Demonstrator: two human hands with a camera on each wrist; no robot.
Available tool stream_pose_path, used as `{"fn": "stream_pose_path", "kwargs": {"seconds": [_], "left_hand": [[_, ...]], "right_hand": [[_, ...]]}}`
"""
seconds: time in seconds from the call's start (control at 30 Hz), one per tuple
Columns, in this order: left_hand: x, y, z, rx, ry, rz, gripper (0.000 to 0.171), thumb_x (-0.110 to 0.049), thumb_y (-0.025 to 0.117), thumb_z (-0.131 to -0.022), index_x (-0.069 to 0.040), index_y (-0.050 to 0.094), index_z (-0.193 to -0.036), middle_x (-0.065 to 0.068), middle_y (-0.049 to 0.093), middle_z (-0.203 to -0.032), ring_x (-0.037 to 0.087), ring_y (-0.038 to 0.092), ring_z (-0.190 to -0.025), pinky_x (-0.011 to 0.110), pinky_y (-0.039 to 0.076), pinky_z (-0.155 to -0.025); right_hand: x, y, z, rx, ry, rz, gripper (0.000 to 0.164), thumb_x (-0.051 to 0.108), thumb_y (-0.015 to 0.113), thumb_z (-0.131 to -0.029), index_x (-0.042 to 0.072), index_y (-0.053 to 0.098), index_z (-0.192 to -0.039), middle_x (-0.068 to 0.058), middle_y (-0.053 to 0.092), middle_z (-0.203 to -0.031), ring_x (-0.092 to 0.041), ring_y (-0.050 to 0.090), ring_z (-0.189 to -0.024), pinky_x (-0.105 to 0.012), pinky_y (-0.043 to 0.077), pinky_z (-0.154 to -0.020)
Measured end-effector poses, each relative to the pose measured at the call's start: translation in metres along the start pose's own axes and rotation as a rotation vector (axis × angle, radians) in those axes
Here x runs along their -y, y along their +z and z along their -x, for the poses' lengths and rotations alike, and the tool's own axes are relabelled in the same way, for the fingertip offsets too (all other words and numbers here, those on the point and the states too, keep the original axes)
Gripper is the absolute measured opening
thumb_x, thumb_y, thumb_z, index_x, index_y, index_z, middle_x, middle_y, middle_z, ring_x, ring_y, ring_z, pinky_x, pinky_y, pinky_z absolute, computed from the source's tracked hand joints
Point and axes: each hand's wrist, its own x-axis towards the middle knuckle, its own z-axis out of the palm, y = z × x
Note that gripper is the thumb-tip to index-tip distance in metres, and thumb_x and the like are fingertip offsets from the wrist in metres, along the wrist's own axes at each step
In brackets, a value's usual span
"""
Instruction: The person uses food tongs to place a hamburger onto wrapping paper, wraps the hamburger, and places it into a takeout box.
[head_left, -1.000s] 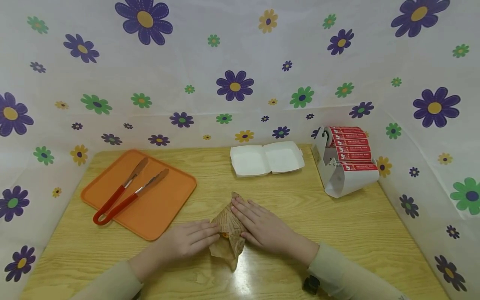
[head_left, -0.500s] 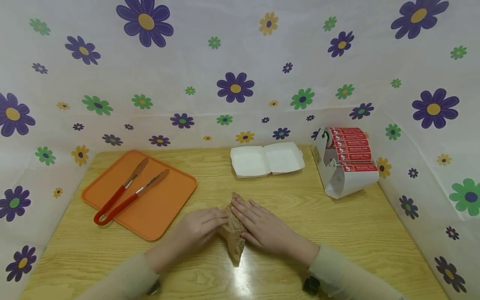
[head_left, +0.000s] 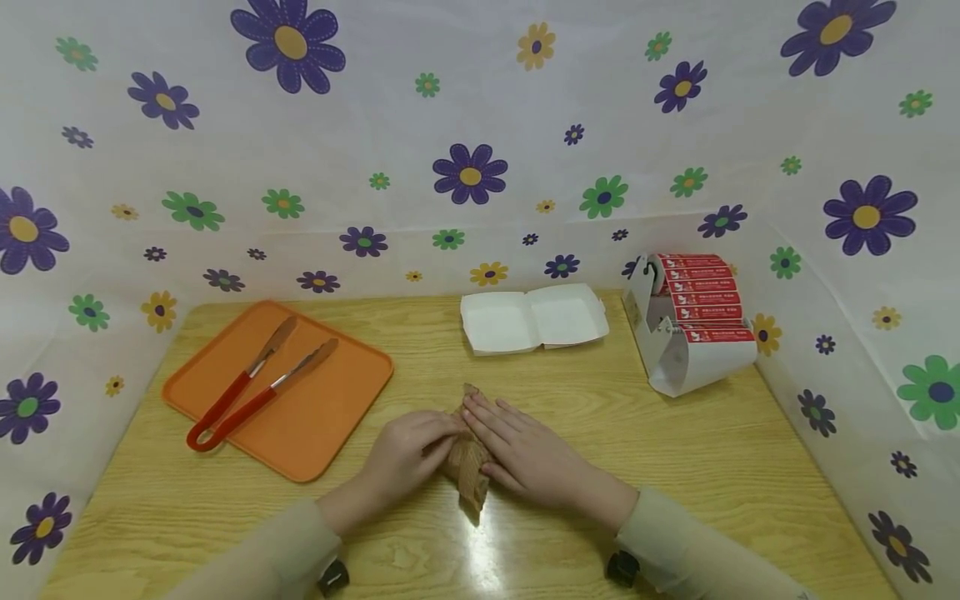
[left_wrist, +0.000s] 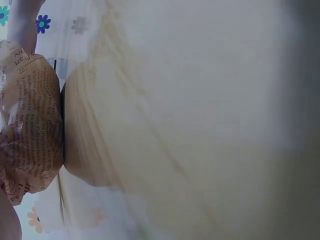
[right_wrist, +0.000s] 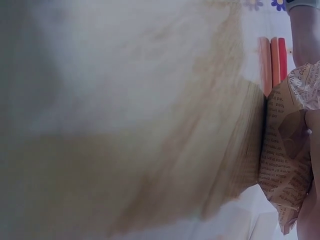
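A bundle wrapped in brown newsprint-patterned wrapping paper (head_left: 469, 473) lies on the wooden table between the two hands, a pointed end of the paper toward the front edge. From the left, my left hand (head_left: 411, 450) pinches the upper left side of the paper, fingers bent and thumb below them. My right hand (head_left: 531, 454) rests along the other side with straight fingers, their tips near the bundle's far point. Printed text shows on the paper (left_wrist: 32, 125) in the left wrist view; the right wrist view shows its creased side (right_wrist: 285, 150). What is inside is hidden.
An orange tray (head_left: 322, 417) with red-handled tongs (head_left: 232, 400) lies at the left. Behind the hands sits an open white box (head_left: 532, 321). A label dispenser (head_left: 693, 325) with a roll of red labels stands at the back right. Flowered sheeting (head_left: 472, 108) surrounds the table.
The left hand has moved right and slightly up, folding the left side of the paper over and covering an orange bit seen earlier. The right hand has stayed in place.
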Motion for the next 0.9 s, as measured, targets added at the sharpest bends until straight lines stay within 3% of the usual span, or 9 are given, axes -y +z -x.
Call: {"fn": "stream_pose_path", "kwargs": {"seconds": [0.37, 0.6, 0.8, 0.9], "left_hand": [[0.004, 0.004, -0.007, -0.017, 0.004, -0.030, 0.020, -0.007, 0.089, -0.081, -0.011, 0.082, -0.099, 0.002, 0.082, -0.093, 0.016, 0.077, -0.087, 0.032, 0.066, -0.082], [0.007, 0.006, -0.009, -0.034, 0.101, -0.111, 0.022, -0.006, 0.089, -0.079, -0.009, 0.080, -0.099, 0.002, 0.080, -0.094, 0.017, 0.077, -0.087, 0.034, 0.066, -0.083], [0.009, 0.006, -0.010, -0.020, 0.127, -0.125, 0.018, -0.007, 0.087, -0.082, -0.008, 0.080, -0.099, 0.003, 0.081, -0.095, 0.018, 0.078, -0.089, 0.034, 0.066, -0.086], [0.010, 0.006, -0.011, 0.011, 0.085, -0.084, 0.017, -0.007, 0.087, -0.083, -0.009, 0.081, -0.100, 0.002, 0.081, -0.096, 0.017, 0.077, -0.090, 0.034, 0.066, -0.087]], "right_hand": [[0.000, -0.006, -0.002, -0.030, 0.037, -0.178, 0.069, 0.036, 0.053, -0.111, 0.004, 0.029, -0.167, -0.012, 0.021, -0.178, -0.026, 0.025, -0.164, -0.048, 0.026, -0.134], [-0.002, -0.006, -0.001, -0.091, 0.024, -0.249, 0.070, 0.030, 0.062, -0.107, 0.002, 0.035, -0.165, -0.014, 0.027, -0.176, -0.029, 0.031, -0.162, -0.051, 0.030, -0.132], [-0.003, -0.006, 0.000, -0.117, 0.040, -0.339, 0.062, 0.022, 0.057, -0.108, 0.002, 0.036, -0.164, -0.013, 0.032, -0.174, -0.032, 0.034, -0.160, -0.053, 0.030, -0.131], [-0.003, -0.006, 0.000, -0.121, 0.050, -0.361, 0.061, 0.025, 0.054, -0.111, 0.003, 0.035, -0.165, -0.012, 0.032, -0.174, -0.031, 0.034, -0.161, -0.054, 0.030, -0.131]]}}
